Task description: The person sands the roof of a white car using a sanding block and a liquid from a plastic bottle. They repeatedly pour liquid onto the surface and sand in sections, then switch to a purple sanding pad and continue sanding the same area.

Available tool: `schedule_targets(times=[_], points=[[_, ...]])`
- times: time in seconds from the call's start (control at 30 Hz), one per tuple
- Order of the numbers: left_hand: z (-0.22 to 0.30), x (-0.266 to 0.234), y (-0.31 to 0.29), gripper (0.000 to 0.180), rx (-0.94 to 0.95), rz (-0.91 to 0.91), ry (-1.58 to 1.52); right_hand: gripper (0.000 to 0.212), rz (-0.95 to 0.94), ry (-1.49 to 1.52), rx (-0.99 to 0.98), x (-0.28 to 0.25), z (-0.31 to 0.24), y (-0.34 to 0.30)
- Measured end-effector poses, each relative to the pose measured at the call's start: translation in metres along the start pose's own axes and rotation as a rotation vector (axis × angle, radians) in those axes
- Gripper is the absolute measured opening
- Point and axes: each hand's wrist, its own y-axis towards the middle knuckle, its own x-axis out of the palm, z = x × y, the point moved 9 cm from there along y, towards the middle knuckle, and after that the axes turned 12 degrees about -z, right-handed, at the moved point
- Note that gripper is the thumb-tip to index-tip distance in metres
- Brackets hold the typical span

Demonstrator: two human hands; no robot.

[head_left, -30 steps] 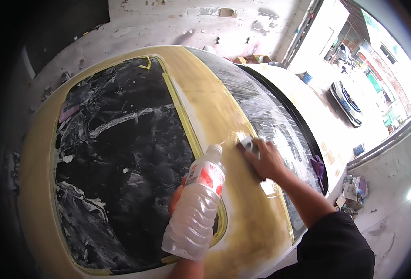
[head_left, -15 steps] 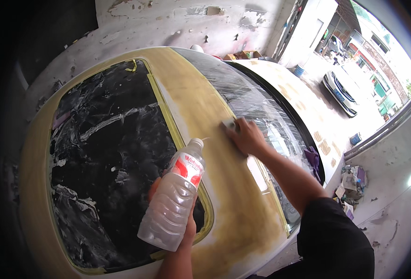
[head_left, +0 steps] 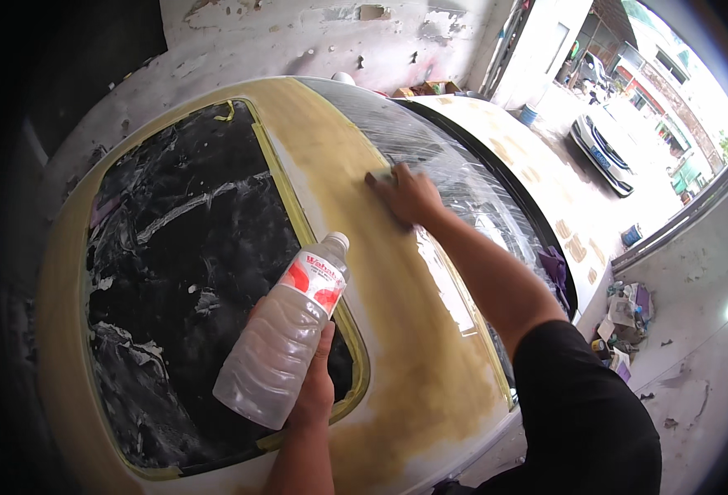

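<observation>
My left hand (head_left: 319,386) wraps around a clear ribbed plastic bottle (head_left: 273,346), tilted with its neck toward the upper right, in the lower middle of the frame. The thin wall looks soft and likely to dent if I squeeze hard; wet, it could slip. I cannot tell how full it is, so its weight is uncertain. Its ribbed waist, below the red-and-white label, seems the surest hold.

My right hand (head_left: 416,198), right of centre, holds a dark sanding block (head_left: 399,219) against the yellowish car roof (head_left: 319,140), beside the windshield (head_left: 455,177). Blur and my fingers hide most of the block; I judge it light and fairly stiff, best gripped along both long edges with the palm over its back.
</observation>
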Motion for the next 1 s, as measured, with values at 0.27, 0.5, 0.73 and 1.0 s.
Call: schedule_targets(times=[0.27,0.5,0.73,1.0], points=[[-0.003,0.008,0.003,0.053,-0.068,-0.068,-0.311,0.056,0.041,-0.036,-0.142,0.001,0.015,-0.189],[0.005,0.007,0.004,0.056,0.027,-0.028,-0.385,0.059,0.010,-0.007,0.018,-0.004,0.003,-0.006],[0.003,0.007,0.006,0.055,0.003,-0.031,-0.434,0.059,-0.033,-0.048,-0.043,0.007,0.036,-0.206],[-0.018,0.006,0.002,0.053,0.020,0.052,-0.385,0.057,0.057,-0.030,-0.036,0.000,0.016,-0.073]])
